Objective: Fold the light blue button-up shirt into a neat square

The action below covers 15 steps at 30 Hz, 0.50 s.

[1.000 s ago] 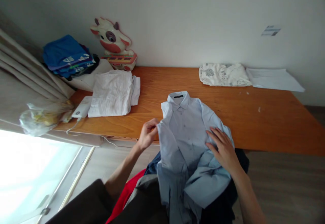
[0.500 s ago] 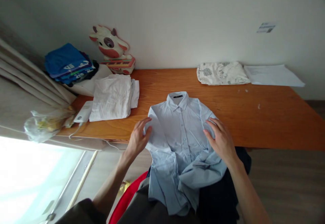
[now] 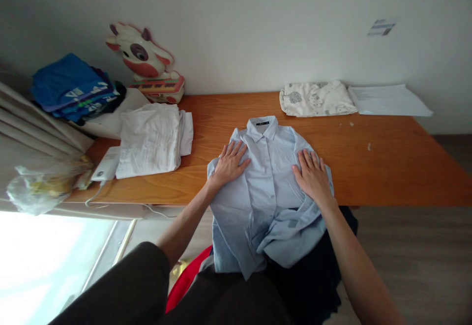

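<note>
A light blue button-up shirt (image 3: 262, 167) lies front up on the wooden table (image 3: 228, 104), its collar toward the wall. The lower part of the shirt hangs over the near edge in loose folds. My left hand (image 3: 231, 163) rests flat on the shirt's left shoulder and sleeve area, fingers spread. On the opposite side my right hand (image 3: 311, 173) lies flat on the other sleeve, its fingers slightly apart. Neither hand grips the cloth.
Folded white cloth (image 3: 149, 140) lies at the left, beside a white device with a cable (image 3: 106, 163). Behind are a cow-shaped toy keyboard (image 3: 145, 59) and stacked blue clothes (image 3: 73, 89). A patterned folded cloth (image 3: 317, 99) and paper sheets (image 3: 387, 100) lie by the wall.
Both hands have come down from the shirt's sides to lie flat on it. The shirt sits farther up the table, and the view has shifted slightly.
</note>
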{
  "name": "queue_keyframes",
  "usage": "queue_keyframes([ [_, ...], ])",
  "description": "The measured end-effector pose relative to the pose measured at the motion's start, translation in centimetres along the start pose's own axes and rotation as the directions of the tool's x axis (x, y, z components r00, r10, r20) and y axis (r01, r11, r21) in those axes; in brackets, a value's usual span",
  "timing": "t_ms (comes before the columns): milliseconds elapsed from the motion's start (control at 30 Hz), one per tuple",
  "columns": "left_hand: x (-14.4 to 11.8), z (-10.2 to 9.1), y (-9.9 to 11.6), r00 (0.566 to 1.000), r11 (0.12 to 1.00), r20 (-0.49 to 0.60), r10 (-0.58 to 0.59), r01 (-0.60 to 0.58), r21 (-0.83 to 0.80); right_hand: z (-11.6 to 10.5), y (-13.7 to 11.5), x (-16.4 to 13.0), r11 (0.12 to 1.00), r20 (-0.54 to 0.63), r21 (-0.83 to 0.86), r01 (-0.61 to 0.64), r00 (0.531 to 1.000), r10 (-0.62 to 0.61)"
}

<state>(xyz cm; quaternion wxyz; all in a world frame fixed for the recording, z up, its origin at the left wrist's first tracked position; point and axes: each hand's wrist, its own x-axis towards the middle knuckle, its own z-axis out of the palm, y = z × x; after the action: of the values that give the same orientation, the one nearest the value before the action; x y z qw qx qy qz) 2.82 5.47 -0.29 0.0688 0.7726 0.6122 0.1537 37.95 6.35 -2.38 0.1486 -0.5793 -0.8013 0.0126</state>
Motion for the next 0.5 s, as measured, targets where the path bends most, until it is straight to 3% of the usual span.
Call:
queue_keyframes([
  [100,1.9,-1.5,0.1,0.999,0.998,-0.041,-0.008,0.006,-0.061,-1.1,0.9,1.9,0.999,0.006,0.049,0.016,1.000,-0.017],
  [167,0.2,-2.5,1.4,0.992,0.988,-0.125,0.001,-0.020,-0.156,-2.6,0.1,0.4,0.989,-0.085,0.143,0.034,0.996,-0.022],
  [233,-4.1,-2.6,3.8,0.979,0.954,-0.203,-0.015,-0.047,-0.295,-4.0,-2.2,-3.5,0.951,-0.219,0.309,0.034,0.975,0.036],
  [300,-10.1,-1.6,6.8,0.974,0.905,-0.210,-0.084,-0.014,-0.425,-4.6,-5.7,-8.9,0.849,-0.255,0.528,-0.004,0.953,0.164],
  [333,-13.3,-0.7,8.3,0.975,0.873,-0.186,-0.125,0.018,-0.488,-4.4,-7.7,-11.7,0.781,-0.199,0.624,-0.026,0.961,0.191],
  [400,-19.2,1.5,11.2,0.978,0.768,-0.061,-0.198,0.116,-0.630,-2.8,-11.6,-16.5,0.650,0.025,0.752,-0.111,0.990,0.140],
  [500,-25.4,4.6,13.6,0.910,0.539,0.164,-0.381,0.362,-0.760,1.9,-15.7,-20.6,0.578,0.213,0.774,-0.257,0.966,0.143],
])
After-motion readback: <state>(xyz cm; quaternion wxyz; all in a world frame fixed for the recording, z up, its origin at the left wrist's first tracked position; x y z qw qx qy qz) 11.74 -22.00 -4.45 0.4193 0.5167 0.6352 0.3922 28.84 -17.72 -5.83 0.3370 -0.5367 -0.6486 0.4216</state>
